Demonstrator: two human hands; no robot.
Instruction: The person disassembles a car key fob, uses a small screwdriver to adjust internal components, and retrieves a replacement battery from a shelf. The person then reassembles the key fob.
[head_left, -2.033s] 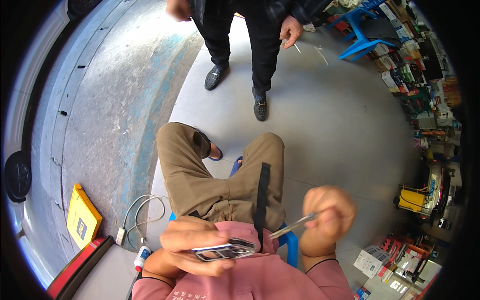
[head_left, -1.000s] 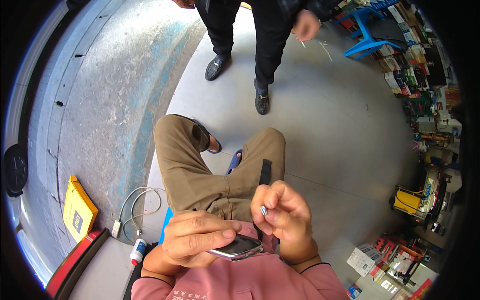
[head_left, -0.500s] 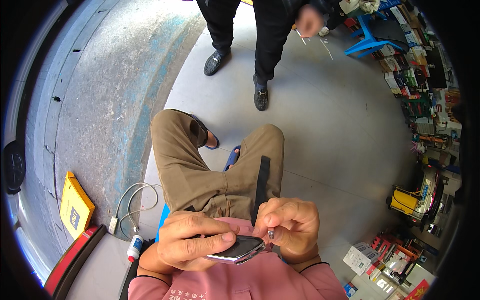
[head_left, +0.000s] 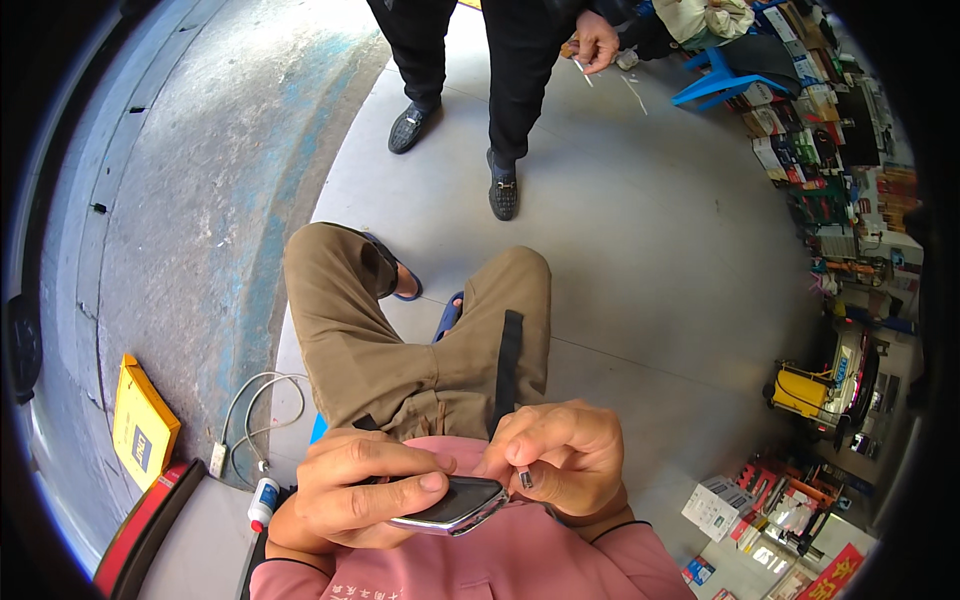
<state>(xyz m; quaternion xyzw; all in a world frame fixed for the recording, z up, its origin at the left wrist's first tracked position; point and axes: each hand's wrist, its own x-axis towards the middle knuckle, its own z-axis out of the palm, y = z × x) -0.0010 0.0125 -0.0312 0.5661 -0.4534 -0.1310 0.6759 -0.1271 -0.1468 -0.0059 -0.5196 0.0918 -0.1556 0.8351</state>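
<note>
My left hand (head_left: 365, 485) is closed round a flat, dark oblong case with a shiny silver rim (head_left: 462, 500), held in front of my chest. Its fingers lie across the dark upper face and cover its left end. Beside the case's right end, my right hand (head_left: 570, 455) is closed, with thumb and fingers pinching a small shiny metal piece (head_left: 525, 477). The fingers hide part of that piece. I cannot tell whether it touches the case.
A person in black trousers (head_left: 520, 75) stands ahead, a thin white stick (head_left: 583, 72) in one hand. A white bottle with a red cap (head_left: 264, 500), a pale cable (head_left: 240, 430) and a yellow box (head_left: 143, 425) lie at left. Goods line the right side, near a blue stool (head_left: 725, 80).
The whole view has shifted slightly. Both hands keep their holds, and the metal piece is tilted differently. The standing person's hand has moved a little and now shows sharply.
</note>
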